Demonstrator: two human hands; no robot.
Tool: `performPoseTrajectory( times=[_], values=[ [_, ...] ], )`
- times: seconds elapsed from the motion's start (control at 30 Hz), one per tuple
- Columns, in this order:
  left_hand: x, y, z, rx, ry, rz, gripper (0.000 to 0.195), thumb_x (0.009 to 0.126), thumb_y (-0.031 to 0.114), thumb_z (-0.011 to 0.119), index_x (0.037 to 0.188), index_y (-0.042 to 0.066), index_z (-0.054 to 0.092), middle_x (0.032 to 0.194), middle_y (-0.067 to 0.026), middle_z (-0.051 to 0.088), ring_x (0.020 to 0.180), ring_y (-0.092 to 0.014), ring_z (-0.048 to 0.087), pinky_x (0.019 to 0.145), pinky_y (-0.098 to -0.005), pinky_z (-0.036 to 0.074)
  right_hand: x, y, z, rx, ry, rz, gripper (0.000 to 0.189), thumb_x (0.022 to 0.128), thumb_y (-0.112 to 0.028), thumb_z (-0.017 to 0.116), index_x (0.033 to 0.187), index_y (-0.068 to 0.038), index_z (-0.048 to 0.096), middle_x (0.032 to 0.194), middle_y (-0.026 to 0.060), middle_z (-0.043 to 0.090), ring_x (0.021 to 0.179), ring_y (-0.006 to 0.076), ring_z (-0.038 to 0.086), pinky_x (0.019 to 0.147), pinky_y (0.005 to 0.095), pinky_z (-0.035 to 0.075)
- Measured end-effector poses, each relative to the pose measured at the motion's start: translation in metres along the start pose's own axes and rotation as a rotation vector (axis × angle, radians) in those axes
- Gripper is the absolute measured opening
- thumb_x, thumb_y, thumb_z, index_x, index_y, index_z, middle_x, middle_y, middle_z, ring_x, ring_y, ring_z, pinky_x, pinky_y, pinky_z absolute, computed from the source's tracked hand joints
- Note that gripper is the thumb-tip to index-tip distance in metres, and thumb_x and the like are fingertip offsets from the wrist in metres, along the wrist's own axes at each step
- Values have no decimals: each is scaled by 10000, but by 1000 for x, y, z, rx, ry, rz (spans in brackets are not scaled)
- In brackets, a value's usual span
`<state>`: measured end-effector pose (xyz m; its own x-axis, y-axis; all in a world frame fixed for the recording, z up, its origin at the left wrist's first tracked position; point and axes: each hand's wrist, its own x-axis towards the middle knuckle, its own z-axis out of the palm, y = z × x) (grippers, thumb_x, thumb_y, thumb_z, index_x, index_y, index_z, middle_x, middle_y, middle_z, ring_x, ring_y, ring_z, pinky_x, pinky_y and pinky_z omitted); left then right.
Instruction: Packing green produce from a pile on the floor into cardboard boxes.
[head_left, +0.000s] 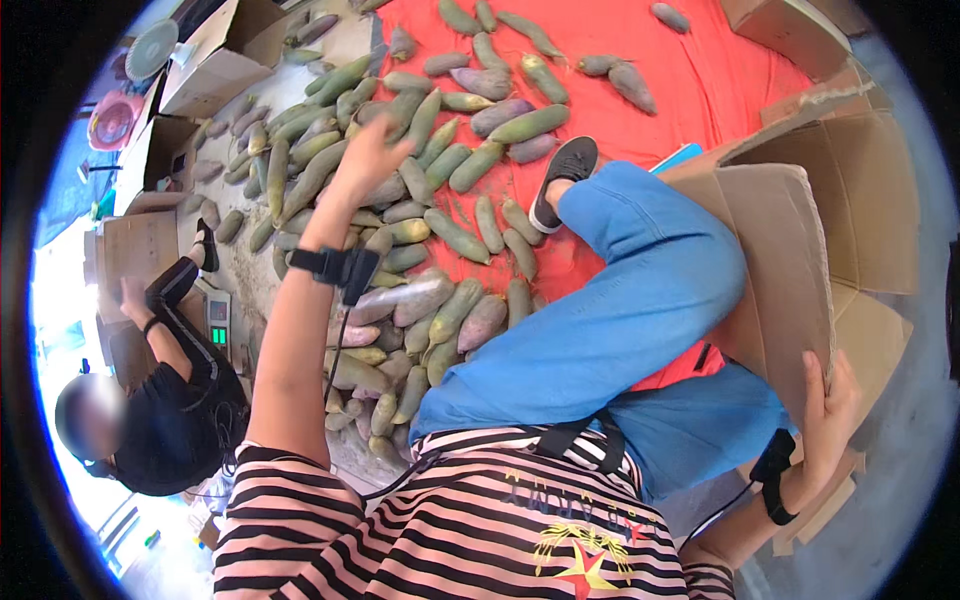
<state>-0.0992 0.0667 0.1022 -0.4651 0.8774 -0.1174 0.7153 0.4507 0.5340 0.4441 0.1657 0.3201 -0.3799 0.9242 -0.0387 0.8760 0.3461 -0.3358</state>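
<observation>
My left hand (375, 154) is over the upper part of a large heap of green and purple radishes (457, 232). It is slightly blurred, with the thumb apart from the fingers and nothing visible in it; the fingertips are close to a dark green radish (407, 109). At the right, my right hand (829, 405) grips the edge of a flap of an open cardboard box (772, 232), thumb on the near face and fingers on the other side. The box stands beside my bent leg. Its inside is only partly visible.
Red sheeting (712, 82) lies under part of the heap. Another person (180, 420) sits at the left beside a scale (218, 322) with a lit display. More cardboard boxes (217, 82) stand at the upper left, near fans. A further box (795, 37) is at the upper right.
</observation>
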Motion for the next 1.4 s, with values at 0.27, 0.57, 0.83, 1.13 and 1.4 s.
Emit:
performPoseTrajectory(
  times=[0.27, 0.57, 0.83, 1.13, 1.4],
  values=[
    [-183, -194, 85, 251, -291, -585, 637, 691, 290, 730, 1197, 0, 472, 1139, -292, 556, 1091, -427, 539, 922, -453, 453, 3, 13, -8, -24, -37, 18, 234, 913, -150, 585, 1006, 65, 589, 911, 174, 617, 790, 300, 561, 755, 338, 438],
    [-170, -146, 88, 555, -349, -684, 711, 636, 367, 780, 1189, 7, 515, 1178, -246, 561, 1091, -371, 557, 906, -415, 479, 5, -7, 0, -52, 2, 49, 230, 908, -130, 593, 1020, 70, 597, 942, 192, 629, 801, 305, 581, 773, 343, 449],
    [-169, -43, 134, -779, -241, -810, 628, 704, 447, 753, 1131, 9, 611, 1005, -66, 634, 899, -174, 583, 799, -313, 459, 4, -3, -3, -164, 41, -42, 183, 850, -123, 651, 948, 30, 629, 851, 166, 618, 764, 326, 592, 683, 380, 461],
    [-77, 240, -17, -474, 71, 457, 603, 605, 260, 741, 1105, -23, 558, 999, -107, 580, 952, -216, 574, 872, -347, 437, 5, -20, 15, -251, 133, -231, 241, 806, -162, 674, 1026, -64, 666, 768, 98, 583, 693, 268, 582, 615, 359, 468],
    [-25, 339, -28, -616, 185, 1061, 608, 784, 309, 725, 1188, -58, 456, 1125, -213, 541, 1057, -288, 545, 871, -364, 453, -6, -3, 11, -246, 118, -100, 244, 845, -211, 659, 1014, -36, 674, 873, 184, 645, 807, 352, 613, 717, 408, 494]
  ],
)
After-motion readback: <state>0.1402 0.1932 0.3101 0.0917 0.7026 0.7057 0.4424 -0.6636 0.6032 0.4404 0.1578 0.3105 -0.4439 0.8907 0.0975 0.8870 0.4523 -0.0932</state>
